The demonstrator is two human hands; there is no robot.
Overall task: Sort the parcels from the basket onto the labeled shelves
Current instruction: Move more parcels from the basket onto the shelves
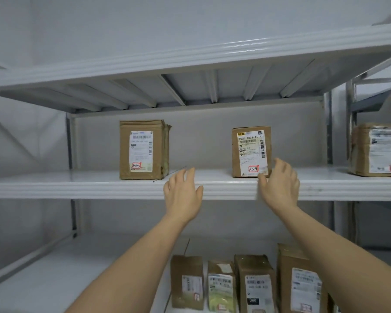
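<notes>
A: Where's the parcel?

B: Parcel 3-3-9 (251,152) stands on the middle shelf (99,185), right of centre. Both grips empty: left hand (182,193) spread, right hand (280,185) loose beside it (blurred).

A: Tip?

B: Square its label forward.

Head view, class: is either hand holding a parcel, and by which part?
Neither. The left hand is open and empty; the right hand, blurred, fingers spread, is beside the 3-3-9 parcel, not gripping it.
</notes>
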